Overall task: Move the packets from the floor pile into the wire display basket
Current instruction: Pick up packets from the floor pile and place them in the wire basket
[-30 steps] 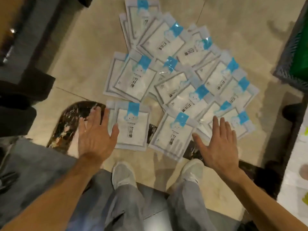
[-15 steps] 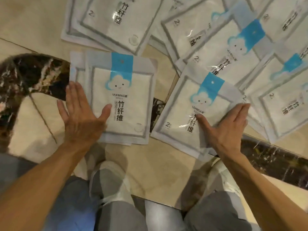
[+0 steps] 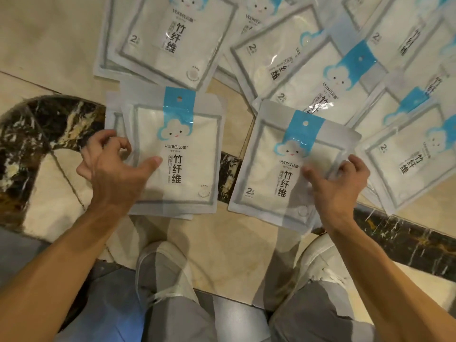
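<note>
Several white packets with blue cloud labels lie overlapping in a pile (image 3: 328, 58) on the floor. My left hand (image 3: 113, 171) pinches the left edge of the nearest left packet (image 3: 182, 154), thumb on its face, fingers curled at the edge. A second packet lies under that one. My right hand (image 3: 338, 186) grips the right side of the nearest right packet (image 3: 278, 166), thumb on top, fingers around the edge. The wire display basket is out of view.
The floor is beige tile (image 3: 44, 38) with a dark marble inlay band (image 3: 47, 124) running under the packets. My two white shoes (image 3: 162, 272) and grey trouser legs fill the lower middle, just below the packets.
The view has come closer to the floor. Both hands went from flat and spread over the packets to curled, each gripping the edge of a packet.
</note>
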